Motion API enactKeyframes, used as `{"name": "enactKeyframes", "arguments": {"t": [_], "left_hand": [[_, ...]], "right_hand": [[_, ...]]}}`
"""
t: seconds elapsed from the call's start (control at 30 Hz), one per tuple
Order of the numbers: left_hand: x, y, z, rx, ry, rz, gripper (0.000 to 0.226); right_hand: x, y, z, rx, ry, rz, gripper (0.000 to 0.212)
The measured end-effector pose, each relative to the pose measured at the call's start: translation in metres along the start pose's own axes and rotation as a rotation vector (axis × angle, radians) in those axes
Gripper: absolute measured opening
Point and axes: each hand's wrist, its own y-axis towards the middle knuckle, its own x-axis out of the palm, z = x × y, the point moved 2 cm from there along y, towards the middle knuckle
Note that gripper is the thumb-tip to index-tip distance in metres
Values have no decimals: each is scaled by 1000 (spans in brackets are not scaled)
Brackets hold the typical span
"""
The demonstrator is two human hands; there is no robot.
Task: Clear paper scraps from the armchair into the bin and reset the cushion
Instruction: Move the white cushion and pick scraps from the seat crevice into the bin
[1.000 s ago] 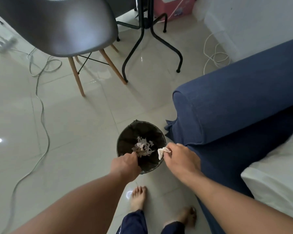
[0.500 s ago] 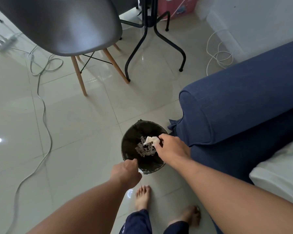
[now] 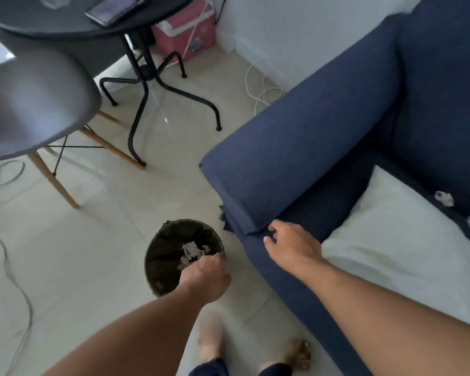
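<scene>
Bin (image 3: 158, 256) gripped at its rim by the clenched left hand (image 3: 205, 279); right hand (image 3: 291, 246) empty, fingers loosely spread over the armchair (image 3: 310, 137). Step judged: between drops. Scraps (image 3: 444, 198) beside the cushion (image 3: 391, 240) are to be gathered next.

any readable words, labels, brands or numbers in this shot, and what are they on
No text can be read anywhere.
Pink plastic cooler box under the round black table: a pale printed patch on its front, too blurred to read.
Dark flat phone-like device on that table: no legible marking.
Black round bin: no label visible.
</scene>
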Motion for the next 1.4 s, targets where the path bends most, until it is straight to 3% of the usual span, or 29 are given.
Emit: {"name": "enactKeyframes", "arguments": {"t": [0.27,0.83,1.03,1.4], "left_hand": [[-41,18,169,138,-73,118,27],[-16,25,463,502,436,118,38],[10,30,532,581,496,66,39],[19,118,602,427,223,25,33]], "right_hand": [[-87,-21,136,168,51,188,31],[-130,-116,402,519,154,269,41],[-136,-123,453,596,262,347,35],[-147,-68,487,698,439,405,33]]}}
